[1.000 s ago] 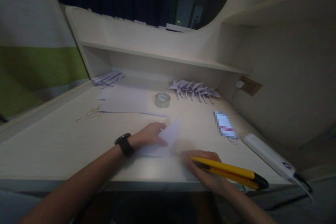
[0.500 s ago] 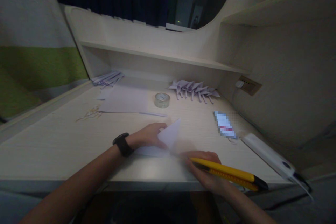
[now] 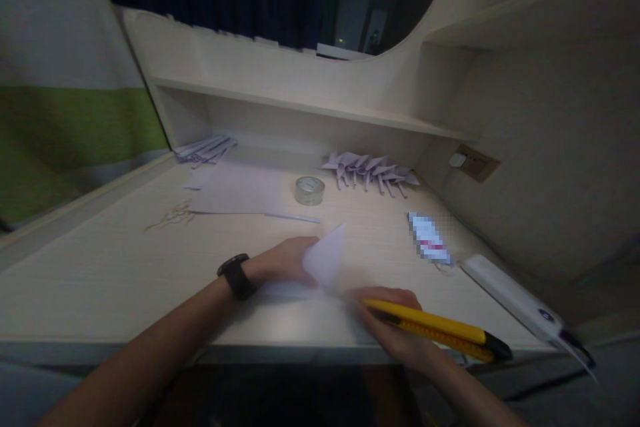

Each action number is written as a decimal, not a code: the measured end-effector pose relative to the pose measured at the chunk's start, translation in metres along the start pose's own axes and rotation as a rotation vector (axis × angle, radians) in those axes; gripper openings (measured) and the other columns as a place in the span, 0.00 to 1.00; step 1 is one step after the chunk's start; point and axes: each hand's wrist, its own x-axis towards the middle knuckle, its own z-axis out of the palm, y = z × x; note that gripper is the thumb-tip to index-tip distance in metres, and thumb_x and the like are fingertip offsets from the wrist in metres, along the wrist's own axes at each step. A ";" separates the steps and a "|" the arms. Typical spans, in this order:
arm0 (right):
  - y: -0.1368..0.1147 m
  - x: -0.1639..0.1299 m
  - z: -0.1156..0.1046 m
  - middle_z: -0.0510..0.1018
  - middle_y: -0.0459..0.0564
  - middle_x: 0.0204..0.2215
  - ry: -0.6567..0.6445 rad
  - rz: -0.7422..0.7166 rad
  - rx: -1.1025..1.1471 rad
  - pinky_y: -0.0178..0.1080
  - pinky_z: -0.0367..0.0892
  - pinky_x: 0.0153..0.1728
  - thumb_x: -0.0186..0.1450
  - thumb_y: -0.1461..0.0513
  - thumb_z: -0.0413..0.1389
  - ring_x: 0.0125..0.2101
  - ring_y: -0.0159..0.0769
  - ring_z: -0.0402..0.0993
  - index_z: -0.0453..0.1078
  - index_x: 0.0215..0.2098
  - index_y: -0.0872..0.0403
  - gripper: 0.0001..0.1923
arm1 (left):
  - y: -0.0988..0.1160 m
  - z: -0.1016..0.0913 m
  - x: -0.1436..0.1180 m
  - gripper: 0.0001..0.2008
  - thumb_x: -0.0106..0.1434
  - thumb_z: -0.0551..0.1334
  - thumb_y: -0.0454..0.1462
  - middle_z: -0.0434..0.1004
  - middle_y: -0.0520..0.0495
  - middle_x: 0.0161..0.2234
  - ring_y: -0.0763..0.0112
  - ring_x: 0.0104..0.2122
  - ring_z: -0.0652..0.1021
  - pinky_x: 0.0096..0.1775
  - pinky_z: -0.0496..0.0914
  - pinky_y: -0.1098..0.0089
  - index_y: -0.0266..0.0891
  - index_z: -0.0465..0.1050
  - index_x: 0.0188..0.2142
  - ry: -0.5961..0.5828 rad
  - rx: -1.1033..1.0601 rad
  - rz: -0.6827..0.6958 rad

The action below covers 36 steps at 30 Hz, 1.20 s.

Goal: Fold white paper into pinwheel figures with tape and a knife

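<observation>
At the near edge of the desk (image 3: 100,280), just right of centre, a folded sheet of white paper (image 3: 326,259) lies between the person's two hands, with one triangular flap lifted so that its tip points up and away toward the far right. The left hand (image 3: 285,260) rests on the sheet's left side, fingers curled onto the fold and pinching or pressing the raised flap at its base; a dark watch (image 3: 237,276) sits on that wrist. The right hand (image 3: 387,320) lies just right of and nearer than the paper, closed around a yellow utility knife (image 3: 435,332). The knife's long axis runs left to right and slightly toward the near edge, its dark butt end at the right and its working end at the left, aimed at the paper's lower right corner. The blade tip looks to be at or touching the paper, though blur there makes contact hard to confirm. The right hand is thus the nearer one to the cutting end, the left the one steadying the sheet. Farther back stand a roll of clear tape (image 3: 309,190), a flat stack of paper sheets (image 3: 235,190) and a row of folded paper pieces (image 3: 370,170).
</observation>
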 end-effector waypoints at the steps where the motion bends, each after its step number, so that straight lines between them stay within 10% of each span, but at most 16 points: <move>1: 0.000 0.000 0.000 0.82 0.47 0.28 -0.001 0.001 0.002 0.37 0.77 0.30 0.63 0.57 0.53 0.26 0.37 0.79 0.77 0.32 0.52 0.12 | -0.001 0.000 0.000 0.34 0.43 0.70 0.44 0.73 0.41 0.47 0.56 0.43 0.73 0.42 0.63 0.66 0.35 0.68 0.50 -0.001 -0.002 0.005; 36: 0.001 -0.004 -0.001 0.82 0.46 0.28 0.029 -0.100 -0.064 0.34 0.76 0.31 0.61 0.61 0.54 0.27 0.36 0.80 0.77 0.32 0.51 0.09 | 0.000 0.003 0.000 0.29 0.44 0.70 0.39 0.76 0.41 0.44 0.56 0.42 0.75 0.42 0.68 0.60 0.34 0.71 0.48 -0.059 -0.421 -0.017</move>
